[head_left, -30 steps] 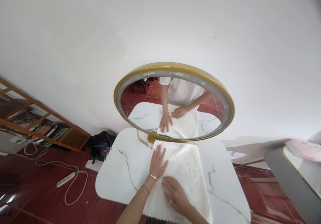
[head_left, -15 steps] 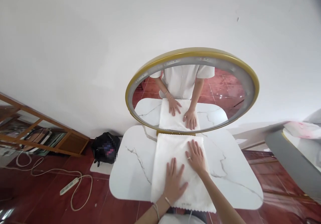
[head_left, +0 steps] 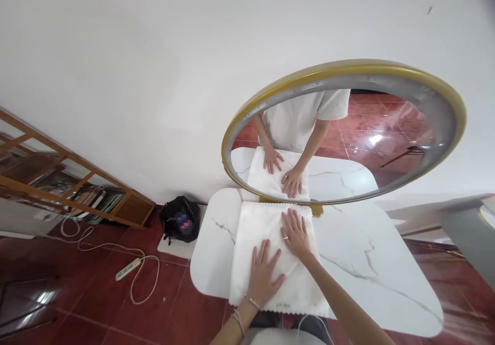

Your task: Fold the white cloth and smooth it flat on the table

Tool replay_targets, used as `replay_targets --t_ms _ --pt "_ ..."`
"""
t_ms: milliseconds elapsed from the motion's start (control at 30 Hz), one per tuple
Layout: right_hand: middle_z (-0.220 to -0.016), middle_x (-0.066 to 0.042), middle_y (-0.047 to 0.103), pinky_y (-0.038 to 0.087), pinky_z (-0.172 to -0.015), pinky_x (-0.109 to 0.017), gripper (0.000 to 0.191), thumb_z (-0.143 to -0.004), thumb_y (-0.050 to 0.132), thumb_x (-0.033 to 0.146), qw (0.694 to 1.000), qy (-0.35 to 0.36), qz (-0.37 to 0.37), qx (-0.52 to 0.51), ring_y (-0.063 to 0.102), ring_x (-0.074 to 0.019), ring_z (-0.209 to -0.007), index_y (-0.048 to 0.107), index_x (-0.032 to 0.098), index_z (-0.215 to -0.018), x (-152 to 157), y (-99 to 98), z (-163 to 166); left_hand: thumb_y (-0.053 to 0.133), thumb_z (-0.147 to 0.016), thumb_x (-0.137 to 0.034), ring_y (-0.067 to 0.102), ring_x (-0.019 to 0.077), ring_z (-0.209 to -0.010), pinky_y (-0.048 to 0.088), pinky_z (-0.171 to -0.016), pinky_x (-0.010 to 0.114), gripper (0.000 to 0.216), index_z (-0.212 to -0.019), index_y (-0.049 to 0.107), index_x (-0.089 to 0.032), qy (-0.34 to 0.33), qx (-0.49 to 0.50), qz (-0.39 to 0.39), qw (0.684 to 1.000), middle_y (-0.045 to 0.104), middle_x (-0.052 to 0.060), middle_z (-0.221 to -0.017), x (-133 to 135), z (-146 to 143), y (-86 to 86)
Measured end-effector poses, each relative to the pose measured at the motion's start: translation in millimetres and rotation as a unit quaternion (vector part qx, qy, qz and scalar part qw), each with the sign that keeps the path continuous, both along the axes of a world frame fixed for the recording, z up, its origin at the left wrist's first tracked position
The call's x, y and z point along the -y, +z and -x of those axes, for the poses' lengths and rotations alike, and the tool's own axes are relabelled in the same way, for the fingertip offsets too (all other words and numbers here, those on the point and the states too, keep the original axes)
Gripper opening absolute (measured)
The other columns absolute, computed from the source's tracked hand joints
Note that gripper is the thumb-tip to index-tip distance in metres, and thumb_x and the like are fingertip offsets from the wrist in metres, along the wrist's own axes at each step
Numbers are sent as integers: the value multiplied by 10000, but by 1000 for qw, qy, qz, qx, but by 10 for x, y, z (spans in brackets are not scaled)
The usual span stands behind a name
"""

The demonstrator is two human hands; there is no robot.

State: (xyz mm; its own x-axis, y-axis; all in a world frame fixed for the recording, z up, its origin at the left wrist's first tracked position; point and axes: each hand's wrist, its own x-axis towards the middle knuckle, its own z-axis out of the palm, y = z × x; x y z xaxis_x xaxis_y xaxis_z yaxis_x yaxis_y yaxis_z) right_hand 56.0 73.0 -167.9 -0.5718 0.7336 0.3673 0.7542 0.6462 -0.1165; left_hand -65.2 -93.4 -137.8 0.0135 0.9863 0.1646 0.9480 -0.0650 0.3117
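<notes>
A white cloth (head_left: 247, 226) with scalloped edges, like a folded towel, lies flat on the white marbled table (head_left: 367, 252). My left hand (head_left: 265, 275) rests palm down on its near left part, fingers spread, with bands round the wrist. Farther up, toward the right edge, my right hand (head_left: 296, 234) presses flat on the same cloth, a ring on one finger. The cloth's near edge hangs at the table's front, where small dark marks show. Both hands and the cloth also appear in the mirror (head_left: 328, 144).
The gold-rimmed mirror stands at the table's back, against the wall (head_left: 135, 77). On the left are a black bag (head_left: 180, 218), a power strip (head_left: 128, 269) with its cable on the red floor (head_left: 88, 304), and a wooden shelf (head_left: 131, 206). Another grey-sided table (head_left: 467, 231) stands at right.
The cloth has slid left on the table under both flat hands, uncovering part of the mirror's base at right. The camera view has swung left.
</notes>
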Motion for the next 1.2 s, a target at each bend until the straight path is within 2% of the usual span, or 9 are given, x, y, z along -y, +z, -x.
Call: replay_targets --t_ms 133,233,333,467,667,900,1000,1067,1200 --pt "-1565 -69 30 215 -1118 -488 691 -939 349 267 1000 26 6 -13 103 -270 -1427 -70 234 -1488 165 19 556 481 -873 -514 207 297 -1408 189 -1112 517 656 -1455 254 -313 22 -35 2 999 144 75 -1564 247 438 -4" --pt "-1564 -77 40 220 -1121 -470 699 -929 359 245 999 38 12 -19 110 -269 -1426 -52 215 -1493 255 34 817 479 -878 -501 288 273 -1374 260 -1096 474 640 -1448 286 -281 53 -32 4 998 276 85 -1524 271 702 -37" --pt "-1559 -102 84 225 -1123 -462 703 -927 349 249 999 34 16 -31 125 -264 -1424 -59 156 -1492 281 36 905 437 -912 -430 325 246 -1355 327 -1073 420 561 -1430 336 -240 116 -10 -17 993 346 94 -1487 22 942 -76" --pt "-1549 -126 141 234 -1118 -463 708 -924 336 253 999 34 18 -35 141 -264 -1421 -70 112 -1488 200 16 970 422 -920 -359 164 278 -1424 271 -1110 474 531 -1433 330 -256 177 -19 -47 983 190 79 -1555 -525 1271 -115" --pt "-1500 -163 282 239 -1077 -517 656 -932 293 260 998 -6 46 -34 294 -312 -1358 -5 103 -1496 -75 -34 1349 476 -892 -382 106 350 -1424 187 -1113 565 533 -1410 372 -314 178 -48 -36 982 142 63 -1566 -1050 1627 -136" --pt "-1345 -226 484 252 -1019 -594 582 -945 280 360 992 -25 124 12 409 -389 -1253 274 74 -1451 -463 -63 1817 504 -873 -390 113 354 -1423 147 -1118 574 536 -1393 407 -308 167 -53 -21 984 197 64 -1553 -1414 1916 -97" --pt "-1327 -233 496 251 -1008 -611 564 -943 296 374 991 -5 133 21 416 -404 -1240 338 81 -1422 -559 -53 1958 490 -882 -406 145 339 -1421 166 -1119 556 525 -1391 413 -305 179 -57 -19 982 231 63 -1543 -1394 2049 -95" --pt "-1358 -210 474 248 -1029 -582 557 -946 296 380 990 21 136 22 401 -378 -1261 339 101 -1425 -524 -16 2013 472 -891 -414 146 326 -1423 172 -1123 539 521 -1395 405 -303 193 -65 -17 979 232 57 -1543 -1296 2114 -91" --pt "-1471 -113 359 218 -1103 -453 518 -945 336 397 984 122 130 12 285 -284 -1357 383 176 -1412 -125 88 1931 447 -904 -422 157 309 -1423 206 -1113 524 514 -1400 397 -296 234 -79 -3 969 233 66 -1541 -935 2131 -63"
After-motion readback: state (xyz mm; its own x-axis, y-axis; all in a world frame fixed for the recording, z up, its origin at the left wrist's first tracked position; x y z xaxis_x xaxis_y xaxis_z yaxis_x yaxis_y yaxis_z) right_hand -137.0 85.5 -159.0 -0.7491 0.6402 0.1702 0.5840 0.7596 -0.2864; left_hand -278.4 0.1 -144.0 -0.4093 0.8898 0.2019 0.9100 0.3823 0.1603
